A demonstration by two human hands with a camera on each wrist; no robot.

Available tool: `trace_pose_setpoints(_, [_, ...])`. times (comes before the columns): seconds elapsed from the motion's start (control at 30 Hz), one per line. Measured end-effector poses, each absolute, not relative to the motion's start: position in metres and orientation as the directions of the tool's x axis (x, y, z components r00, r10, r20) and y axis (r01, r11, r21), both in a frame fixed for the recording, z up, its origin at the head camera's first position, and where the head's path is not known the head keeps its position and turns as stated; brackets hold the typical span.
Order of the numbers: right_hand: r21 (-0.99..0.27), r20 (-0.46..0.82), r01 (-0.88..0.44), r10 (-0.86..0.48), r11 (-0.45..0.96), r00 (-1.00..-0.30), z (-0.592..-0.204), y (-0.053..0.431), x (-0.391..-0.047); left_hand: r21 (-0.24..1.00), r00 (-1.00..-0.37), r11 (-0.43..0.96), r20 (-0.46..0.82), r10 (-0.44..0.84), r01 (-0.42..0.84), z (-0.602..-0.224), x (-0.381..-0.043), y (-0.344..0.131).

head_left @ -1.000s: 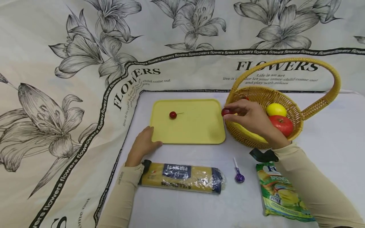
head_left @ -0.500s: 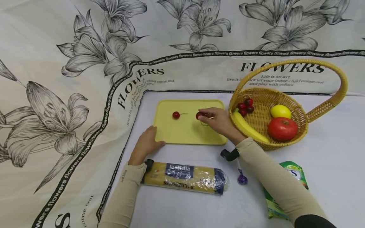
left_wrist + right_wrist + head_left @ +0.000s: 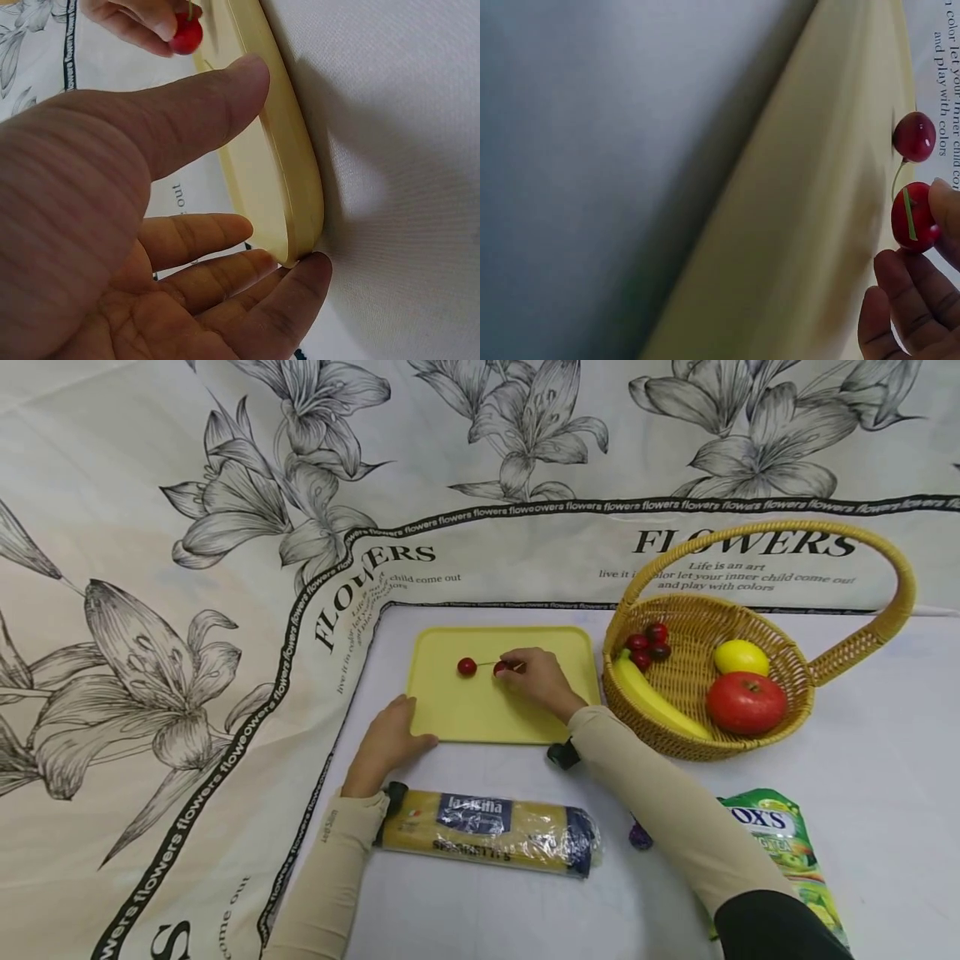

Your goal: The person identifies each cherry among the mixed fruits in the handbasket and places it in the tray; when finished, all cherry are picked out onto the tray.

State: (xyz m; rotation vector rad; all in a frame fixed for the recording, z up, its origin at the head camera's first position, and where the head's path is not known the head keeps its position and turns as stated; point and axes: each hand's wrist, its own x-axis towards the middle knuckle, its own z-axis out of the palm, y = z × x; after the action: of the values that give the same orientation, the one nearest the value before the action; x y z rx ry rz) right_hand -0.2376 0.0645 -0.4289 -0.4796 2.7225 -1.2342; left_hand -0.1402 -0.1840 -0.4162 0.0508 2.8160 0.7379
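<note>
Over the middle of the yellow tray (image 3: 450, 718), the right hand (image 3: 540, 679) is pinching one cherry (image 3: 500, 669) between thumb and fingertips. A second cherry (image 3: 467, 667) is lying on the tray, just left of the pinched one, its thin stem pointing right, toward that hand. The right hand is being the nearer of the two. (Whether the pinched fruit is touching the tray's floor, I cannot tell.) The left hand (image 3: 386, 743) is resting against the tray's near-left corner, its fingers loosely extended.

Counting: one cherry is being held and one is lying on the tray. Right of the tray, one wicker basket (image 3: 690, 689) is holding four visible cherries (image 3: 648, 647), one banana (image 3: 663, 702), one lemon (image 3: 741, 657) and one large red fruit (image 3: 746, 703). Nearer the person than the tray, one spaghetti packet (image 3: 487, 831), one purple-wrapped sweet (image 3: 640, 837) and one green bag (image 3: 795, 852) are lying, the last two partly hidden by the right sleeve.
</note>
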Motion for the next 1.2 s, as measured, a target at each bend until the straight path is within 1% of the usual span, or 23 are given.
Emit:
trace_pose_setpoints(0.4, [-0.687,-0.015,-0.223,-0.320,0.692,-0.947,-0.434,0.052,-0.246,0.496,-0.973,0.868,-0.210,0.094,-0.024,-0.420,-0.141,-0.183])
trace_pose_setpoints(0.63, [-0.661,-0.063,-0.230,-0.358,0.714,-0.932,-0.420,0.059,-0.240,0.494,-0.974,0.869,-0.205,0.094,-0.020,-0.418,-0.140,-0.185])
trace_pose_setpoints(0.77, [-0.607,-0.061,-0.310,-0.432,0.732,-0.900,-0.406,0.074,-0.232,0.499,-0.973,0.866,-0.211,0.090,-0.029,-0.417,-0.139,-0.186])
trace_pose_setpoints(0.9, [-0.579,0.002,-0.435,-0.532,0.689,-0.847,-0.388,0.096,-0.219,0.501,-0.973,0.865,-0.214,0.085,-0.035,-0.417,-0.139,-0.185])
trace_pose_setpoints(1.0, [-0.598,0.072,-0.485,-0.559,0.639,-0.826,-0.371,0.116,-0.206,0.499,-0.973,0.866,-0.215,0.082,-0.037,-0.416,-0.139,-0.184])
trace_pose_setpoints(1.1, [-0.628,0.134,-0.481,-0.524,0.612,-0.841,-0.352,0.139,-0.194,0.497,-0.972,0.867,-0.221,0.080,-0.041,-0.416,-0.140,-0.185])
trace_pose_setpoints(1.2, [-0.668,0.125,-0.415,-0.456,0.618,-0.881,-0.330,0.168,-0.189,0.491,-0.971,0.870,-0.226,0.080,-0.043,-0.417,-0.140,-0.187])
